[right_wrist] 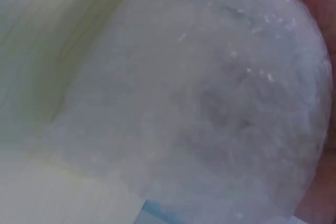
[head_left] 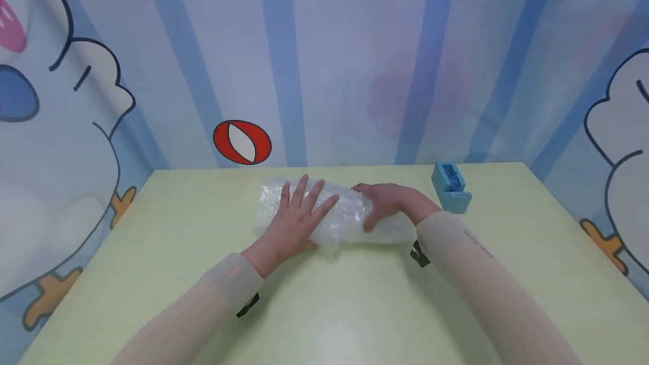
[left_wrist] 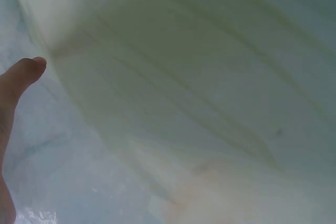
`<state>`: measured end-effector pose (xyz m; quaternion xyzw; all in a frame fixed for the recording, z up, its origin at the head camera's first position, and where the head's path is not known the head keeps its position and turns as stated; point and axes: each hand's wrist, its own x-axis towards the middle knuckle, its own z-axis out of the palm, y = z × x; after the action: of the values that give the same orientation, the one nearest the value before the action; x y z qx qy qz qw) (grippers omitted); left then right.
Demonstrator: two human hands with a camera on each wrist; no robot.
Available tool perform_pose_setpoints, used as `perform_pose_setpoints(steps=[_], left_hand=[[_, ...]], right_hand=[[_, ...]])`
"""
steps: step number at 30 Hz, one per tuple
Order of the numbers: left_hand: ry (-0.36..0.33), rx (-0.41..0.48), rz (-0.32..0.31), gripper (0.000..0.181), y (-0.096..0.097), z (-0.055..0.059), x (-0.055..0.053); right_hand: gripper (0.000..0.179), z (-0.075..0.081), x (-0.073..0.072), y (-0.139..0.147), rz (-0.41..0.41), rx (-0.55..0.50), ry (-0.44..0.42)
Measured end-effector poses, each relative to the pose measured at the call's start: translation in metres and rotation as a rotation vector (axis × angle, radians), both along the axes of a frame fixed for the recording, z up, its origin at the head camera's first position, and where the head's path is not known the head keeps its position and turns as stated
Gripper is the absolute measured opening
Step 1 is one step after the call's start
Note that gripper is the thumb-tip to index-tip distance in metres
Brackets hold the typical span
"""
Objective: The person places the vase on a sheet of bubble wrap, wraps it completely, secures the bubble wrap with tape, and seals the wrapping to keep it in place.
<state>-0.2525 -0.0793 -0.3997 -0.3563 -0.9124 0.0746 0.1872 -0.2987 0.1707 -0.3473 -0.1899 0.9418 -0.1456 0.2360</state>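
A roll-shaped bundle of clear bubble wrap (head_left: 345, 216) lies across the table toward its far edge. Flat on its left part rests my left hand (head_left: 294, 221), the fingers spread and straight. My right hand (head_left: 387, 201) grips the right part from above, thumb on the near side and fingers over the far side. The right wrist view shows the rounded end of the bubble wrap (right_wrist: 210, 93) close up, with the hand (right_wrist: 320, 77) curved along its edge. In the left wrist view a thumb (left_wrist: 23, 77) lies beside the wrap. Whatever is inside the bundle cannot be made out.
A blue tape dispenser (head_left: 451, 187) stands at the back right of the pale yellow table (head_left: 334, 308), just beyond the right forearm. A striped blue backdrop (head_left: 345, 61) with cartoon figures closes off the back and sides.
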Motion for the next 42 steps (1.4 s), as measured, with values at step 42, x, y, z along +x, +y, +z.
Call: perform_pose_setpoints(steps=[42], left_hand=[[-0.053,-0.128,-0.059,0.098,-0.007,0.035,0.016]], right_hand=[[0.092,0.0,0.004,-0.004,0.038,-0.114,-0.225]])
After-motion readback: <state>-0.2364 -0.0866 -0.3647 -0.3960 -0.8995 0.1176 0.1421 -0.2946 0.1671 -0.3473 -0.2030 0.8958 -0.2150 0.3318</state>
